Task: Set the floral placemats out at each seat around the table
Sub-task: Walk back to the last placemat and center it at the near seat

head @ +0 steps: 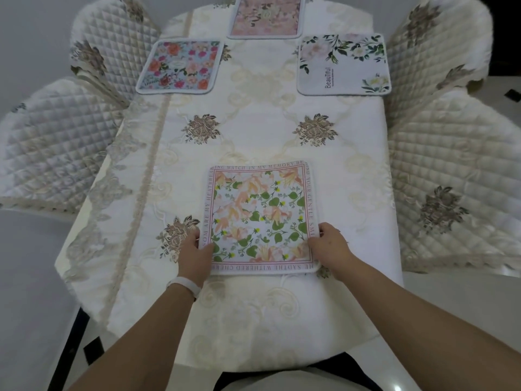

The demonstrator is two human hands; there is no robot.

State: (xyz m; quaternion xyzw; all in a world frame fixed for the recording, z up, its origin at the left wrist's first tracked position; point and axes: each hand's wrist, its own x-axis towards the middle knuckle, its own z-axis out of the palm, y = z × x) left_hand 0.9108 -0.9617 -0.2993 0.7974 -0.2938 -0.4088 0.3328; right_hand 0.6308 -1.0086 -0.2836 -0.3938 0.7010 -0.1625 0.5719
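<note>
A peach-and-green floral placemat (260, 213) with lettering round its border lies flat on the near part of the table. My left hand (194, 253) grips its lower left edge and my right hand (328, 245) grips its lower right edge. Further off lie three more mats: a bright rose mat (180, 66) at the far left seat, a pink mat (267, 15) at the far end, and a white mat with green leaves (344, 64) at the far right seat.
The table wears a cream embroidered tablecloth (259, 131) with lace edging. Quilted cream chairs stand on both sides: two on the left (56, 142) (112, 43) and two on the right (456, 176) (434, 43). A white band sits on my left wrist.
</note>
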